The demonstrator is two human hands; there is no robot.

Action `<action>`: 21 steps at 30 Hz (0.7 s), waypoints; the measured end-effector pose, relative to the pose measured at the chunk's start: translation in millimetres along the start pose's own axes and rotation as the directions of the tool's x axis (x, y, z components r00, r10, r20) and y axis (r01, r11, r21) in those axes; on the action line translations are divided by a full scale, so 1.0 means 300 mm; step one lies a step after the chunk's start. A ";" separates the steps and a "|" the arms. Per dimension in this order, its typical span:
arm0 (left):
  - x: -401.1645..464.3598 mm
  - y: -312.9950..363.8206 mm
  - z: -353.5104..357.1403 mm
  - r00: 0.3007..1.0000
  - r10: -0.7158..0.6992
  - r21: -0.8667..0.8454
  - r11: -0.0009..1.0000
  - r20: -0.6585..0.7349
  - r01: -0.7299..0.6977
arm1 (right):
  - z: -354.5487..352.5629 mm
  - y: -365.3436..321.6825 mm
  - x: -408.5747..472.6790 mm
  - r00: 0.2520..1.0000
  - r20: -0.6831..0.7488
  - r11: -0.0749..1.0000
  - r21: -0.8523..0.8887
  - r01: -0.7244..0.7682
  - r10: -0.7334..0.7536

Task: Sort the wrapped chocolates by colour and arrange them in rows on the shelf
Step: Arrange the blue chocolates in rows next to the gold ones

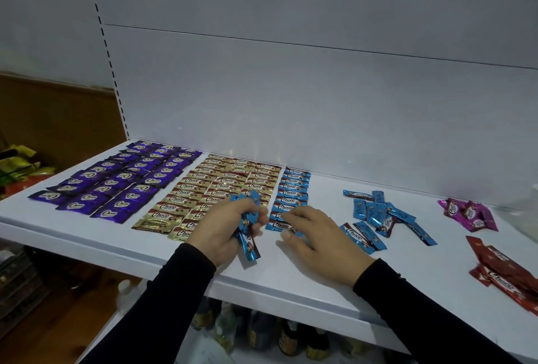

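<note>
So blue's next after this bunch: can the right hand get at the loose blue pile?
Probably yes. The right hand rests open at the blue row, holding nothing, and the loose blue pile lies just to its right on bare shelf with nothing between.

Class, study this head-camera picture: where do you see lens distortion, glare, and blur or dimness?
Head view: the wide lens bows the shelf edge; soft glare patches sit on the back panel above the gold chocolates; the lower shelf bottles are dim and blurred.
</note>
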State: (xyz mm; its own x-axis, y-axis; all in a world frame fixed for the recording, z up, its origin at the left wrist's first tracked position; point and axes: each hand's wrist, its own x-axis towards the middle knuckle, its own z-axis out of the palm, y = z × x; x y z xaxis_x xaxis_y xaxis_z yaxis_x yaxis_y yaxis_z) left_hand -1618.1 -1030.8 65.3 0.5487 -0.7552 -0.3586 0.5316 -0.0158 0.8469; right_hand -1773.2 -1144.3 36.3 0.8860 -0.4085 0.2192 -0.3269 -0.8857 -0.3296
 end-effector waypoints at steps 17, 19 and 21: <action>-0.003 -0.019 0.004 0.938 -0.235 0.068 0.972 0.253 0.225 | -0.084 -0.054 0.011 0.896 0.089 0.157 0.972 -0.173 0.436; 0.004 -0.022 0.001 0.942 -0.242 0.055 0.970 0.233 0.235 | -0.094 -0.062 0.003 0.912 0.090 0.128 0.980 -0.153 0.401; 0.004 -0.023 0.001 0.950 -0.227 0.038 0.974 0.212 0.224 | -0.097 -0.068 -0.006 0.927 0.053 0.235 0.961 -0.149 0.371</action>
State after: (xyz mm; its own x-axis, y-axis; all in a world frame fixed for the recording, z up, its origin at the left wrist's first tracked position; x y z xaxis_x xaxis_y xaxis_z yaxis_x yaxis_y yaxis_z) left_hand -1621.1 -1031.7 59.2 0.2635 -0.8533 -0.4500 0.6160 -0.2102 0.7592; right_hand -1777.6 -1131.8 69.3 0.7173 -0.6960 0.0322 0.1073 0.0647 -0.9921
